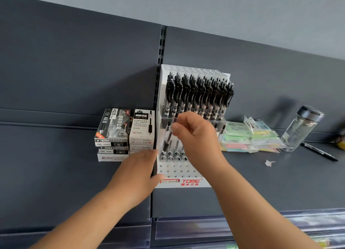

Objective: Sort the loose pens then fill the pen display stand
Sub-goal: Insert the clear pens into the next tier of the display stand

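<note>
- Dark grey metal shelf [261, 183]: carried all the stock at working height.
- White tiered plastic pen display stand [186, 182]: stood upright against the shelf's back panel. Its upper tier was packed with black clip pens [197, 95]. Its lower tier was mostly bare holes, with a few pens in the back row.
- Stacked black and white cardboard pen boxes [119, 132]: sat just left of the stand, likely the refill supply.
- Clear glass bottle with dark lid [302, 129]: stood well apart on the right, probably no part of the job.
- Left hand [138, 172]: fingers straight and flat against the stand's left side, thumb on the front corner, holding nothing. It was apparently bracing the stand against tipping.
- Right hand [197, 136]: fingertips pinched round one black-and-clear retractable pen [169, 134], tip down over the lower tier's left holes, seemingly to guide it into one.
- Loose black pen [320, 151]: lay beside the bottle, unsorted.
</note>
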Motion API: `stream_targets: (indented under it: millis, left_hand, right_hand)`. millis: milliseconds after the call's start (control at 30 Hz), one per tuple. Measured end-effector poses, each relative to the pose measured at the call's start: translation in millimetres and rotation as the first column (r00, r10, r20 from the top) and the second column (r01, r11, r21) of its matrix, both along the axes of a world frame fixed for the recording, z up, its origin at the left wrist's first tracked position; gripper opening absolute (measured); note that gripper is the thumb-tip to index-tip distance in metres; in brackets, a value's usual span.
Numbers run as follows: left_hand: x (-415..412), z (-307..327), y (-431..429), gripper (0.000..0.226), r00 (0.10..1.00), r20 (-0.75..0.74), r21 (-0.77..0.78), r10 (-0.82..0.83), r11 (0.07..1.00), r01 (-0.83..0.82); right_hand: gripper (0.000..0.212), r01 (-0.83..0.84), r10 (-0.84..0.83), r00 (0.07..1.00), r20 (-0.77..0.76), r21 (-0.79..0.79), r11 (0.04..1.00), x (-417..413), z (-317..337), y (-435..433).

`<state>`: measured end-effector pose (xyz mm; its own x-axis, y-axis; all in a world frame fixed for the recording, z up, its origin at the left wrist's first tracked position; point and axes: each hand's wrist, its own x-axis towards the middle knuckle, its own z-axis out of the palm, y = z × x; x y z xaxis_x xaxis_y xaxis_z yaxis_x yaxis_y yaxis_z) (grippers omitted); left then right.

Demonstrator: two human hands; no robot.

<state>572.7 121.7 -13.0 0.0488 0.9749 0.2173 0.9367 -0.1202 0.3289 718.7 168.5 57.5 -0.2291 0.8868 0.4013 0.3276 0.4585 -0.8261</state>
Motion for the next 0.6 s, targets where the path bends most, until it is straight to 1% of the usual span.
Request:
stream_targets:
  millis: [167,267,367,600]
  left_hand:
    - [-2,0,1,0.056,0.999,-0.021,0.051,-0.026,0.998,0.027]
    - [-5,-2,2,0.058,0.999,-0.011,0.072,-0.045,0.996,0.046]
    - [-7,-4,2,0.062,0.998,-0.015,0.082,-0.053,0.995,0.054]
    - [-8,-6,4,0.06,0.997,0.003,0.083,-0.072,0.994,0.071]
  right_hand:
    - [0.009,0.028,-0.024,0.989,0.145,-0.022,0.999,-8,-12,7]
    - [0.007,0.063,-0.055,0.975,0.214,-0.032,0.998,-13,-22,9]
    - [0.007,0.098,-0.084,0.967,0.241,-0.045,0.994,-14,-26,10]
    - [0.007,0.119,-0.103,0.959,0.264,-0.042,0.992,-16,-24,10]
